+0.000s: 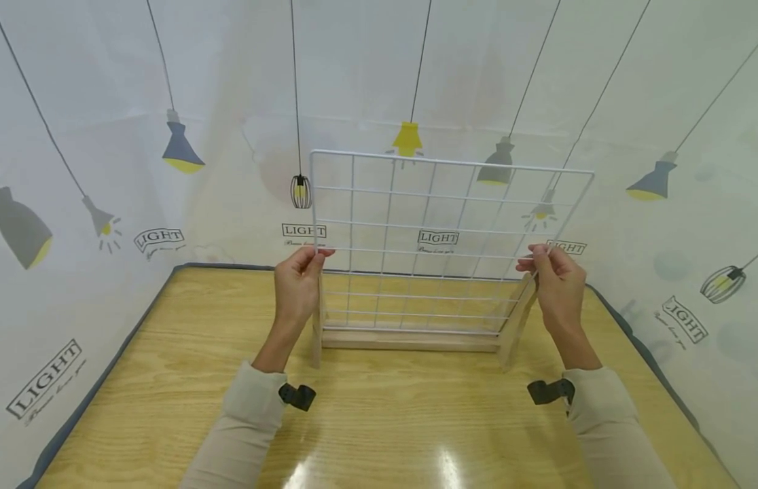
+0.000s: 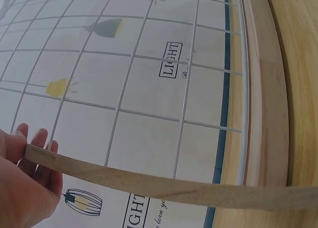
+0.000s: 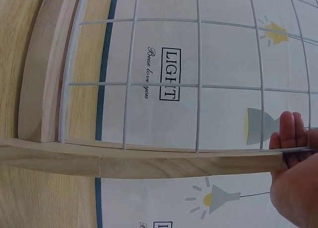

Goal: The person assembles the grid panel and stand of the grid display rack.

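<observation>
A white wire grid panel [image 1: 416, 224] stands upright between the two side posts of a wooden stand, its lower edge at the wooden crossbar [image 1: 409, 341]. My left hand [image 1: 298, 282] pinches the grid's left edge wire just above the left post [image 2: 149, 182]. On the opposite side my right hand [image 1: 559, 282] pinches the right edge wire near the top of the right post [image 3: 198, 166]. In the left wrist view the fingers [image 2: 39, 138] show behind the post's end. Whether the grid's bottom wire sits in a groove cannot be made out.
The stand rests on a wood-grain table [image 1: 409, 414] with a dark edge strip. Behind it hangs a pale backdrop [image 1: 232, 68] printed with lamps and the word LIGHT. Black wrist cameras sit at both cuffs.
</observation>
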A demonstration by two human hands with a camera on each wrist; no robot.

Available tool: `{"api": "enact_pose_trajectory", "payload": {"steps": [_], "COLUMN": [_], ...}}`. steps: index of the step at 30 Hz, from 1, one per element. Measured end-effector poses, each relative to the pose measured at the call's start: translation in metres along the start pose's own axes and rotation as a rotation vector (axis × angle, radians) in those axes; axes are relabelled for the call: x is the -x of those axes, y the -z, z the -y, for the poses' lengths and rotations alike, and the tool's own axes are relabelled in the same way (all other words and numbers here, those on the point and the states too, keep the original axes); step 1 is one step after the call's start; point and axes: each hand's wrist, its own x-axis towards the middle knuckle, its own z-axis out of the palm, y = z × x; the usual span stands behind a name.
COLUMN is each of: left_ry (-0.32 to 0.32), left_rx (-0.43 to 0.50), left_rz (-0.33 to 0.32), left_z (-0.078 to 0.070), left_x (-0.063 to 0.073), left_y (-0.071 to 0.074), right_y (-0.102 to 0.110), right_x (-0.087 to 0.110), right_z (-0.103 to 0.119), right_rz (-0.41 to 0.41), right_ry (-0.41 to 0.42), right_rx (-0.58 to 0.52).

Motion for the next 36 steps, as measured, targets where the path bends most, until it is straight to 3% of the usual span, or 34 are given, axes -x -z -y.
{"api": "enact_pose_trajectory", "payload": {"steps": [15,30,36], "left_ry": [0.028,-0.004,-0.020], "left_rx": [-0.030,-0.005,0.004], "left_rz": [0.061,0.192,0.248], "left_z": [0.000,0.007,0.009], "left_x": [0.002,0.003,0.001], "left_y": [0.006,0.016,0.020], "right_y": [-0.001,0.001,0.001], "right_x": [0.002,0.001,0.000], "right_z": [0.002,-0.001,0.002], "right_rz": [0.002,0.012,0.030], "right_ry": [0.008,-0.018,-0.038], "right_rx": [0.054,0.085,0.044]}}
